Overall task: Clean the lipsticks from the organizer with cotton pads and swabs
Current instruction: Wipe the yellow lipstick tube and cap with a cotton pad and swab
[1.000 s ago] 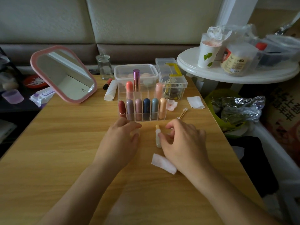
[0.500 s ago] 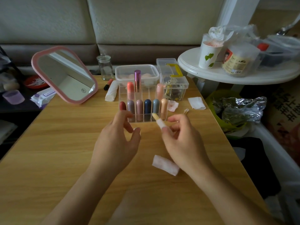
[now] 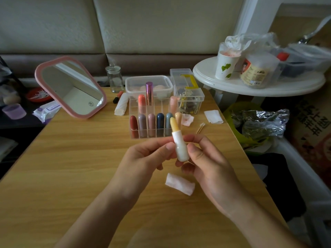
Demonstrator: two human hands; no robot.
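Note:
A white lipstick tube with a yellow cap [image 3: 179,141] stands nearly upright above the table, held between both hands. My left hand [image 3: 143,158] pinches its upper body with thumb and fingers. My right hand [image 3: 207,161] grips its lower body. Behind it stands the clear acrylic organizer [image 3: 133,106] with several lipsticks in its slots. A folded cotton pad [image 3: 180,183] lies on the table below my hands. A used pad [image 3: 187,120], a clean pad [image 3: 213,116] and cotton swabs [image 3: 200,127] lie to the organizer's right.
A pink-framed mirror [image 3: 71,86] leans at the back left. A glass jar [image 3: 114,78], a lidded plastic box [image 3: 148,85] and a clear box of clips [image 3: 188,90] stand behind the organizer. A white round side table [image 3: 258,85] and a foil-lined bin [image 3: 256,126] are on the right.
My right hand lifted the lipstick from the table and raised it upright. My left hand came off the table and took hold of its upper part.

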